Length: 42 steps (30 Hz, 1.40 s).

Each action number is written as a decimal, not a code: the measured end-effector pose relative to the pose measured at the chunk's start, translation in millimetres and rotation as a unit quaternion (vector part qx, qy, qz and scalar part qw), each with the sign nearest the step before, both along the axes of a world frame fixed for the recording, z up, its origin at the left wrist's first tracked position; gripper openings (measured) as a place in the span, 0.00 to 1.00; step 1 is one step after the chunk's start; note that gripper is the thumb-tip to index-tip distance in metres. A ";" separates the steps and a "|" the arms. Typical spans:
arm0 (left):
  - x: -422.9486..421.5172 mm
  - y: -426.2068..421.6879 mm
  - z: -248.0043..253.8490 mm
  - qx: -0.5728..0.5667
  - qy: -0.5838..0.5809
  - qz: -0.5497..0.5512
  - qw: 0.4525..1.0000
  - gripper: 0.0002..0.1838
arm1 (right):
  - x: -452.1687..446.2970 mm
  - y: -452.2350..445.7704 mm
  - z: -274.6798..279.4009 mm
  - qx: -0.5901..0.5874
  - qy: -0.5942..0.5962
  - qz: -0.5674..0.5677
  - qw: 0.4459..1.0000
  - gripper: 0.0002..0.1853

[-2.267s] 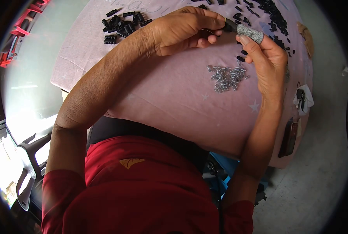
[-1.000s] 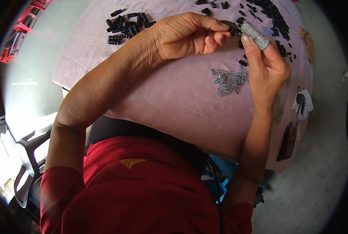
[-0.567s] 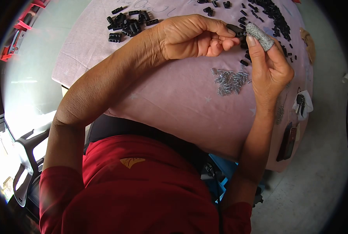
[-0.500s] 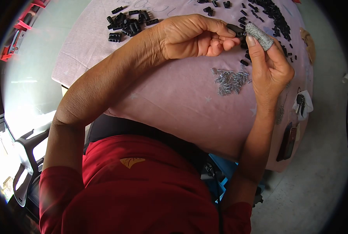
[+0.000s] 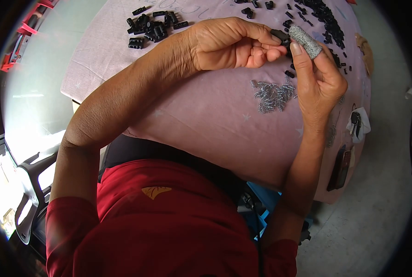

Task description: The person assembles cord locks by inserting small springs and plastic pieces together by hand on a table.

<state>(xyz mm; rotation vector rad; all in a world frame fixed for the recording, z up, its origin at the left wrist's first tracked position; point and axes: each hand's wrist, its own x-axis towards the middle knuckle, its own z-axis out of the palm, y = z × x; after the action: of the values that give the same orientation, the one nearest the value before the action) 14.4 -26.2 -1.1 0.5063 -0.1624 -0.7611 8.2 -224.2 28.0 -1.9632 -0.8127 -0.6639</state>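
Note:
My left hand [image 5: 243,44] pinches a small black plastic part [image 5: 279,35], which looks like a cord lock, between thumb and fingers. Right beside it, the closed fingertips of my right hand [image 5: 320,81] meet the part's far end; whatever lies between them is hidden. A speckled grey finger sleeve [image 5: 306,42] covers the right index finger. Below the hands lies a loose heap of small metal springs [image 5: 274,97] on the pink cloth [image 5: 206,115]. Several black plastic pieces [image 5: 328,23] are strewn behind the right hand.
A pile of black cylindrical parts [image 5: 153,27] sits beyond my left forearm. Keys [image 5: 356,121] on a white piece and a dark phone [image 5: 339,168] lie along the right table edge. A blue object [image 5: 266,198] shows under the table, and a chair [image 5: 28,194] stands at left.
Both hands stay nearly in place. The right fingertips have shifted slightly left and the black part has turned a little in the left fingers.

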 end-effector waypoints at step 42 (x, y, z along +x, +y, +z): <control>23.0 14.3 -10.9 0.084 -0.001 0.122 0.989 0.06 | 32.7 -20.4 -7.8 -0.265 0.035 -0.127 0.955 0.07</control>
<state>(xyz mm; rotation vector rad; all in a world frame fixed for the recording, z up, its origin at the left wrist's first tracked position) 37.4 -11.8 -12.0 0.6745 -0.0360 -0.5362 40.9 -244.6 20.2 -2.5957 -0.7533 -0.5541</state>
